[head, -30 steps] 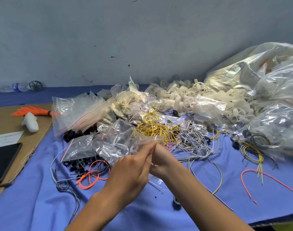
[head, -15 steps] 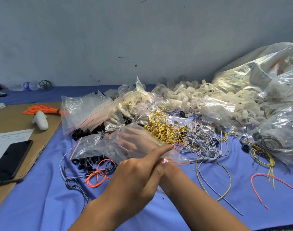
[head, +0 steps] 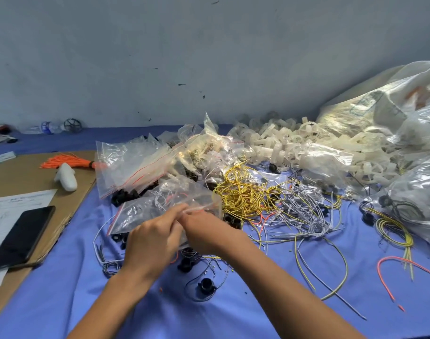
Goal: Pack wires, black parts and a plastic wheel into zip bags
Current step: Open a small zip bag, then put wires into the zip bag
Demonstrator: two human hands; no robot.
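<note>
Head view: the zip bag (head: pixel 184 194) was held just above the desk (head: pixel 62 302), directly in front of the person, between the stack of empty zip bags (head: pixel 135 165) and the tangle of yellow wires (head: pixel 240 199). The left hand (head: pixel 155 243) and the right hand (head: pixel 209 231) met at the bag's near end. Each grip pinched the film there between thumb and fingertips. Motion blur hid the exact finger placement. Thin grey and orange wires showed through the film.

Handling, as judged:
- The bag is light, limp and slippery, and will likely sag or fold if taken by one corner.
- The zip strip is the stiffest part. Take hold there, one grip to each side, and press along it to seal.
- The wires inside look springy and their ends may push out of the mouth. Tuck them below the strip first.

Edges and room:
- Loose wire loops and a black part (head: pixel 205 285) lay under and just in front of the hands, so a lowered bag could snag on them.
- The white plastic wheels (head: pixel 282 143) were piled well apart, at the back.
- Bare cloth lay nearest the person and to the left, up to the cardboard sheet (head: pixel 25 172), which carried a phone (head: pixel 20 238).
</note>
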